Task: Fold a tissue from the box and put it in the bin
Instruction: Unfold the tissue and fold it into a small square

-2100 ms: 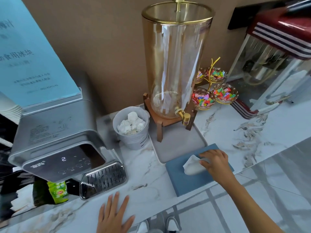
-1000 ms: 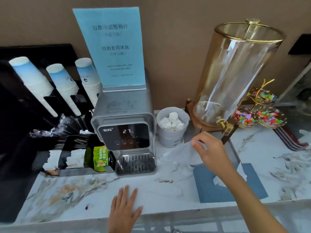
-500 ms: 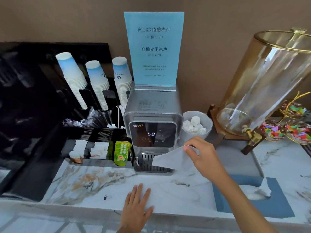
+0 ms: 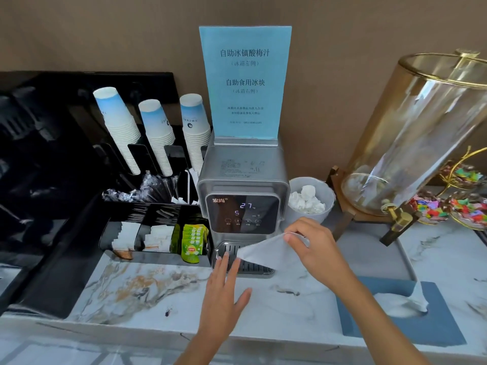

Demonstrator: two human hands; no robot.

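My right hand (image 4: 315,248) pinches a white tissue (image 4: 263,252) by one corner and holds it in the air in front of the water dispenser's drip tray. My left hand (image 4: 224,293) is raised above the marble counter with fingers spread, its fingertips close to the tissue's lower left corner. The flat blue tissue box (image 4: 434,325) lies at the counter's front right, with another tissue sticking up from its slot. A small grey bin (image 4: 325,214) holding crumpled white tissues stands behind my right hand, between the dispenser and the glass jar's stand.
A silver water dispenser (image 4: 242,191) with a blue sign stands at centre. To its left are a black organizer with paper cup stacks (image 4: 123,127) and green tea bags (image 4: 192,241). A tall glass drink jar (image 4: 421,133) on a wooden stand and candy bowls (image 4: 466,209) are at the right.
My right hand pulled a tissue out of the blue box and carried it left and up. My left hand lifted off the counter edge toward the tissue. The view swung left.
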